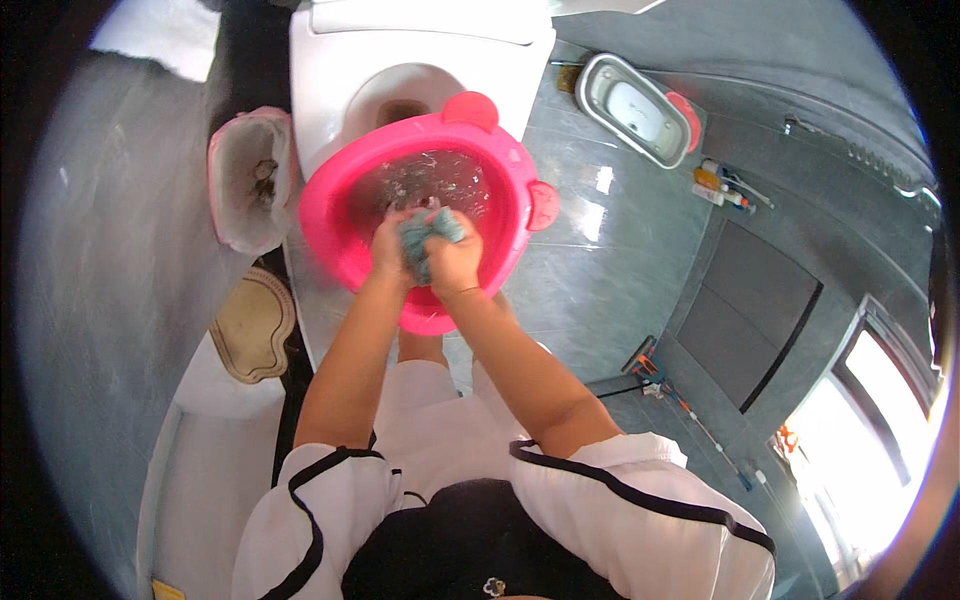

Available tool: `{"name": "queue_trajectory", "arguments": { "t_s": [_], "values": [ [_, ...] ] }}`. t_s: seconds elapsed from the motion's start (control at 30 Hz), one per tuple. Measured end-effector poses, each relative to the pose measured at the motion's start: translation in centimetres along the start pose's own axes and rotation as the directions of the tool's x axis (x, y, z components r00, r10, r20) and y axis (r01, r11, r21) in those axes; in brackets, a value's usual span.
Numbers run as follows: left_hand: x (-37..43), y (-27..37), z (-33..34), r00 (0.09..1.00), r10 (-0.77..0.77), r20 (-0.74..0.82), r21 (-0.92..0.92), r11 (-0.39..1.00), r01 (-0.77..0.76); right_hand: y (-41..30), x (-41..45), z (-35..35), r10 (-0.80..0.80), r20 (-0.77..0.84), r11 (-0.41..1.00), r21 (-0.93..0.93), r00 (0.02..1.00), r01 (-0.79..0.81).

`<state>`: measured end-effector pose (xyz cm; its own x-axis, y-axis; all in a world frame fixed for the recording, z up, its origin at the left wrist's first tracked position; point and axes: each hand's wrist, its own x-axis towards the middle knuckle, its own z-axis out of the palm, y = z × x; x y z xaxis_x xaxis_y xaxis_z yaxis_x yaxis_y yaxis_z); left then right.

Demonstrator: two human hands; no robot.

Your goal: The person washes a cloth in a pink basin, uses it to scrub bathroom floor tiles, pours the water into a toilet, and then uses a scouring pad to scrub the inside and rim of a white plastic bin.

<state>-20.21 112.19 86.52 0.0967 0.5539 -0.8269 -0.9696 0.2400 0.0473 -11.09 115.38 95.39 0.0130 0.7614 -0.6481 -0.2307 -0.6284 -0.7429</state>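
Observation:
A bright pink plastic basin [322, 214] with two ear-shaped tabs sits in front of me, partly over the bowl of a white toilet [319, 90]. Water [450, 176] ripples and splashes inside it. Above the near half of the basin, a wet grey-green cloth [418, 244] is bunched up between my palms. My left hand [390, 244] grips it from one side, my right hand [457, 259] from the other. Fingers hide part of the cloth, and the left hand looks slightly blurred.
On the left stands a lined waste bin [251, 180] with a little rubbish inside. A grey-and-white folding tub [634, 109] leans at the back right, near several bottles [712, 184]. A floor squeegee [649, 364] with a long handle rests at the right wall.

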Motion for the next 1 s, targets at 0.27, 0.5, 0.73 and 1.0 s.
{"name": "queue_trajectory", "arguments": {
  "t_s": [0.27,0.5,0.73,1.0],
  "values": [
    [-3.1,-0.2,2.0,0.981,0.105,-0.16,-0.031,0.993,-0.112,-1.0,-1.4,-3.8,0.031,0.34,0.979,-0.2,0.94,0.04],
    [-8.3,-2.0,4.2,0.709,0.696,-0.117,0.57,0.631,-0.525,-0.6,-3.6,-3.4,0.223,0.349,0.945,0.153,0.91,-0.289],
    [-9.1,-3.4,6.9,0.325,0.841,0.433,0.668,-0.057,-0.742,0.5,0.8,-5.6,0.557,0.324,0.684,0.343,0.765,-0.643],
    [-6.7,-2.3,5.6,0.48,0.867,0.136,0.66,0.282,-0.696,0.7,1.6,-4.7,0.77,0.235,0.562,0.187,0.592,-0.806]
  ]
}}
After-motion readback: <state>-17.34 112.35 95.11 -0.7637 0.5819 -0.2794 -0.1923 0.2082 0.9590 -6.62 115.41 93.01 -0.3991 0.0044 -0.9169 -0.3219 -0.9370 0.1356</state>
